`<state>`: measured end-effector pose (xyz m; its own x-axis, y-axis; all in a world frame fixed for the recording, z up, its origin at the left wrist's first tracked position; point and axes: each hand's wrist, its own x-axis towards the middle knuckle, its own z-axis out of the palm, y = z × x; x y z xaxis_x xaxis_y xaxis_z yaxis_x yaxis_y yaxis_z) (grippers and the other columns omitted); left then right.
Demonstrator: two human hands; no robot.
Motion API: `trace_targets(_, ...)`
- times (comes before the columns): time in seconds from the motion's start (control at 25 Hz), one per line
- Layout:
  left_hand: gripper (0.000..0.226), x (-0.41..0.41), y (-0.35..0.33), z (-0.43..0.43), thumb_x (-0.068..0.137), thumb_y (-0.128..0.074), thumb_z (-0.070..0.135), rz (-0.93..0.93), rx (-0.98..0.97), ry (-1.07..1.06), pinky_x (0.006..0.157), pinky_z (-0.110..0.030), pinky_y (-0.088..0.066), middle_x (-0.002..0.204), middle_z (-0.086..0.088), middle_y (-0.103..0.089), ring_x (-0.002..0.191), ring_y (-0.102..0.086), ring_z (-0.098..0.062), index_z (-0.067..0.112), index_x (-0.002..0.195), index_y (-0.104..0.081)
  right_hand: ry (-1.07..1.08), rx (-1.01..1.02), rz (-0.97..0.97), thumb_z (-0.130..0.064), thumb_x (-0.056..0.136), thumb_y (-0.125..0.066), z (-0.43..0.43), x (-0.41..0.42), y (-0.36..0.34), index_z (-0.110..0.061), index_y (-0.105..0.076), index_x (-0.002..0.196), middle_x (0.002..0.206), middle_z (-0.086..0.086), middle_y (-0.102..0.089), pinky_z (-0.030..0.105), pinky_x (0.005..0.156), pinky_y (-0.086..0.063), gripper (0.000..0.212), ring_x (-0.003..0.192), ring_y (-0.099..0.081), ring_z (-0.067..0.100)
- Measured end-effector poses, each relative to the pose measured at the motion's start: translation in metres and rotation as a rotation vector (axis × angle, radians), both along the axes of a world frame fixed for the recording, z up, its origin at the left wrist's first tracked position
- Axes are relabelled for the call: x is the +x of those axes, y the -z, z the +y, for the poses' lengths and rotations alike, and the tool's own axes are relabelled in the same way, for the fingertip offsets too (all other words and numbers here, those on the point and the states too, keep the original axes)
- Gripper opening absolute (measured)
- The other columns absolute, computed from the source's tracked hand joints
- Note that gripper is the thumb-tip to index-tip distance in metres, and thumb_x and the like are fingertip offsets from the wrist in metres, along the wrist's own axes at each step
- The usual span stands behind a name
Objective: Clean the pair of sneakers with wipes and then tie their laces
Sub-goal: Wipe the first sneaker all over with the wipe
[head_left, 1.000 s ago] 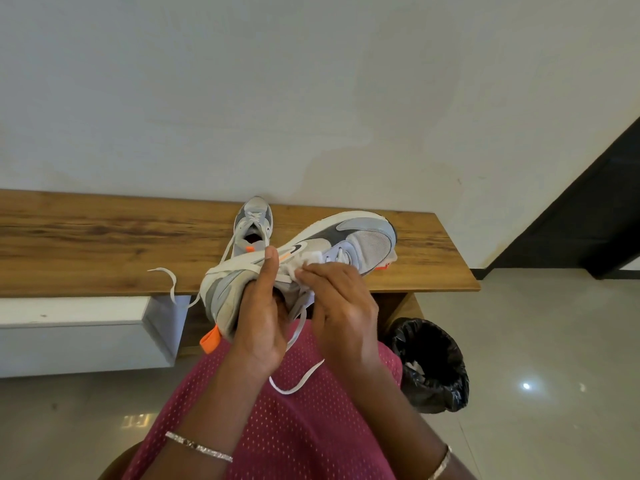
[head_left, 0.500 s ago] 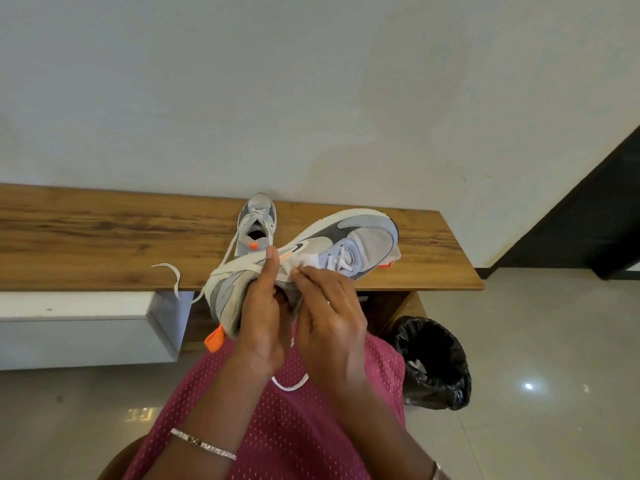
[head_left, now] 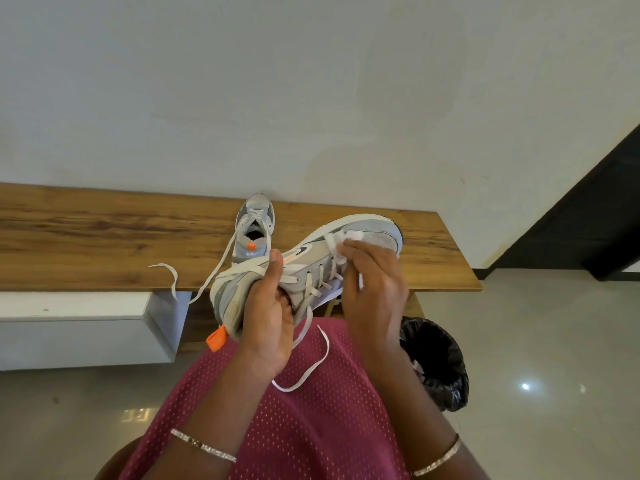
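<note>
My left hand [head_left: 268, 317] grips a grey and white sneaker [head_left: 311, 261] at its heel end, thumb on the side, holding it on its side above my lap with the toe pointing right. My right hand [head_left: 372, 285] pinches a crumpled white wipe [head_left: 341, 242] and presses it on the sneaker's toe area. The sneaker's loose white lace [head_left: 308, 368] hangs down over my pink shirt. The second sneaker [head_left: 254, 226] stands on the wooden bench [head_left: 104, 237] behind, its lace [head_left: 169, 275] untied and trailing over the bench edge.
A bin lined with a black bag [head_left: 436, 362] stands on the tiled floor below the bench's right end. A white unit [head_left: 76, 327] sits under the bench at left. A white wall rises behind the bench.
My right hand has slid the wipe from the middle of the sneaker's side toward the toe. The held sneaker has turned so more of its laces show.
</note>
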<state>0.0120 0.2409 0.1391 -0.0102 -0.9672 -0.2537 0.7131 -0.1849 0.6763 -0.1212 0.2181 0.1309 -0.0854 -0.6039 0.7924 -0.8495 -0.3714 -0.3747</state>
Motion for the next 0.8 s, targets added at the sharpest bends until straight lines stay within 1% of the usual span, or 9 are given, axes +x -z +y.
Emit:
trace_targets(0.08, 0.064, 0.002, -0.003, 0.002, 0.090, -0.053, 0.051, 0.018, 0.042, 0.038, 0.085, -0.034, -0.058, 0.117, -0.020, -0.071, 0.105, -0.070, -0.028, -0.001, 0.128, -0.062, -0.123, -0.019, 0.015, -0.008, 0.096, -0.056, 0.017, 0.021, 0.009, -0.004, -0.077, 0.098, 0.101, 0.007, -0.073, 0.022, 0.087, -0.051, 0.021, 0.097, -0.065, 0.019)
trace_targets(0.12, 0.064, 0.003, -0.003, 0.003, 0.090, -0.053, 0.051, 0.033, 0.054, 0.054, 0.084, -0.032, -0.058, 0.117, -0.020, -0.071, 0.106, -0.070, -0.026, -0.001, 0.126, -0.063, -0.178, -0.025, 0.031, -0.014, 0.102, -0.049, 0.024, 0.029, 0.012, -0.003, -0.077, 0.098, 0.101, 0.007, -0.073, 0.023, 0.088, -0.050, 0.030, 0.097, -0.064, 0.020)
trace_targets(0.2, 0.062, 0.004, -0.002, 0.002, 0.091, -0.052, 0.050, 0.037, 0.059, 0.052, 0.086, -0.032, -0.055, 0.121, -0.020, -0.070, 0.109, -0.069, -0.026, 0.000, 0.126, -0.064, -0.203, -0.039, 0.086, -0.015, 0.103, -0.046, 0.021, 0.028, 0.012, -0.001, -0.076, 0.099, 0.102, 0.009, -0.073, 0.028, 0.085, -0.053, 0.033, 0.096, -0.065, 0.023)
trace_targets(0.32, 0.056, 0.000, -0.004, 0.001, 0.096, -0.049, 0.045, -0.008, 0.015, 0.026, 0.097, -0.041, -0.051, 0.124, -0.019, -0.069, 0.116, -0.067, -0.030, 0.002, 0.130, -0.061, -0.027, -0.071, 0.144, -0.011, 0.092, -0.054, -0.002, 0.003, -0.004, 0.002, -0.074, 0.100, 0.101, 0.014, -0.073, 0.032, 0.080, -0.058, 0.025, 0.095, -0.066, 0.027)
trace_targets(0.4, 0.054, -0.001, -0.006, 0.001, 0.096, -0.051, 0.043, -0.016, 0.012, 0.013, 0.107, -0.044, -0.044, 0.125, -0.018, -0.069, 0.119, -0.065, -0.029, 0.003, 0.132, -0.060, 0.091, -0.120, 0.123, -0.016, 0.092, -0.052, -0.018, -0.021, -0.017, 0.003, -0.075, 0.097, 0.098, 0.014, -0.073, 0.026, 0.085, -0.055, 0.030, 0.092, -0.067, 0.028)
trace_targets(0.44, 0.054, -0.001, -0.006, 0.001, 0.095, -0.053, 0.042, -0.008, 0.017, 0.009, 0.110, -0.045, -0.043, 0.125, -0.017, -0.069, 0.119, -0.065, -0.028, 0.004, 0.132, -0.060, 0.128, -0.140, 0.108, -0.015, 0.093, -0.052, -0.022, -0.031, -0.021, 0.003, -0.075, 0.096, 0.097, 0.014, -0.073, 0.020, 0.086, -0.049, 0.030, 0.091, -0.066, 0.028)
trace_targets(0.52, 0.054, 0.001, -0.005, -0.001, 0.094, -0.055, 0.042, 0.009, 0.035, 0.010, 0.111, -0.046, -0.042, 0.125, -0.017, -0.069, 0.119, -0.065, -0.028, 0.005, 0.133, -0.059, 0.175, -0.126, 0.066, -0.009, 0.093, -0.052, -0.022, -0.044, -0.019, 0.002, -0.075, 0.099, 0.099, 0.012, -0.073, 0.016, 0.086, -0.043, 0.026, 0.092, -0.065, 0.028)
trace_targets(0.68, 0.053, -0.001, -0.003, 0.000, 0.091, -0.057, 0.038, 0.024, 0.077, 0.004, 0.110, -0.046, -0.043, 0.122, -0.018, -0.070, 0.116, -0.067, -0.028, 0.003, 0.131, -0.060, 0.194, 0.040, -0.032, 0.005, 0.088, -0.062, -0.014, -0.035, -0.003, -0.002, -0.072, 0.111, 0.112, 0.010, -0.070, 0.029, 0.081, -0.052, 0.027, 0.103, -0.059, 0.027)
trace_targets(0.8, 0.053, -0.002, -0.003, 0.000, 0.089, -0.059, 0.037, 0.036, 0.089, 0.005, 0.110, -0.048, -0.044, 0.122, -0.019, -0.070, 0.116, -0.067, -0.029, 0.003, 0.130, -0.060, 0.121, 0.085, 0.007, 0.004, 0.083, -0.070, -0.008, -0.015, -0.001, 0.001, -0.072, 0.111, 0.111, 0.014, -0.071, 0.036, 0.079, -0.057, 0.028, 0.105, -0.062, 0.030)
